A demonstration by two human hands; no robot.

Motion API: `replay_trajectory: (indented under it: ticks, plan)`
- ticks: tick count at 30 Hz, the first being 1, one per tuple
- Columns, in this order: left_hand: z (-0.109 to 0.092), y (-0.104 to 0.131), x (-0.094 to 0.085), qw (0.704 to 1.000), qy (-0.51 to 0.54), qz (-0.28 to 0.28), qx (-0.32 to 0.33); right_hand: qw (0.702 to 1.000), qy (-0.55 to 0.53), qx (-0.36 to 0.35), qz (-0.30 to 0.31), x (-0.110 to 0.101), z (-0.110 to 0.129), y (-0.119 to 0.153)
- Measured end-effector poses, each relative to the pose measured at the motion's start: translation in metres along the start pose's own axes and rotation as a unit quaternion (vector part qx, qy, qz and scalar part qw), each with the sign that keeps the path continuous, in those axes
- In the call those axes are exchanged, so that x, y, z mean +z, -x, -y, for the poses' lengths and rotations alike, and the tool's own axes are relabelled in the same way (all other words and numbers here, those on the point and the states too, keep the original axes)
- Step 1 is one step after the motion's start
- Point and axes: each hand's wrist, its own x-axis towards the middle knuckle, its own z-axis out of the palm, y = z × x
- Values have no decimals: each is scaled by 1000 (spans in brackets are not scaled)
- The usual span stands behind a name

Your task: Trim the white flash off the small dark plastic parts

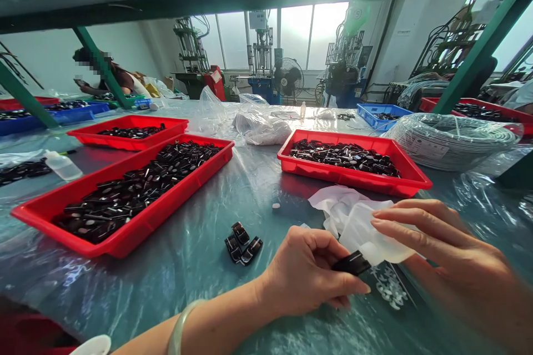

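My left hand (308, 272) is closed on a small glossy black plastic part (352, 263), pinched between thumb and fingers. Opposite it, my right hand (445, 249) grips a translucent squeeze bottle (389, 233), tipped so that its white neck end is against or very close to the black part. Whether they touch, I cannot tell. Small clear-white pieces (389, 285) lie in a heap under the bottle. Behind it is a crumpled white cloth or sheet (337, 205). Several similar black parts (244, 244) sit together left of my left hand, and one white oval piece (276, 206) lies farther back.
Red trays, one at left (120, 247) and one at right (353, 180), hold many black parts. A wrapped coil of tubing or cable (449, 141) stands at right. Another bottle (62, 165) lies at left. Green shelf posts (483, 47) frame the table; a person (112, 75) sits beyond.
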Motion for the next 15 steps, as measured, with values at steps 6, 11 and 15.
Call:
replay_trajectory:
  ticks: [6,11,15]
  plan:
    - [0,1,-1,1000,5,6,6,1000,1,-10,7,-2,-4,4]
    - [0,1,-1,1000,9,7,9,1000,2,-20,23,-2,-6,2]
    - [0,-1,-2,1000,16,11,19,1000,6,9,-1,2,-1,-3]
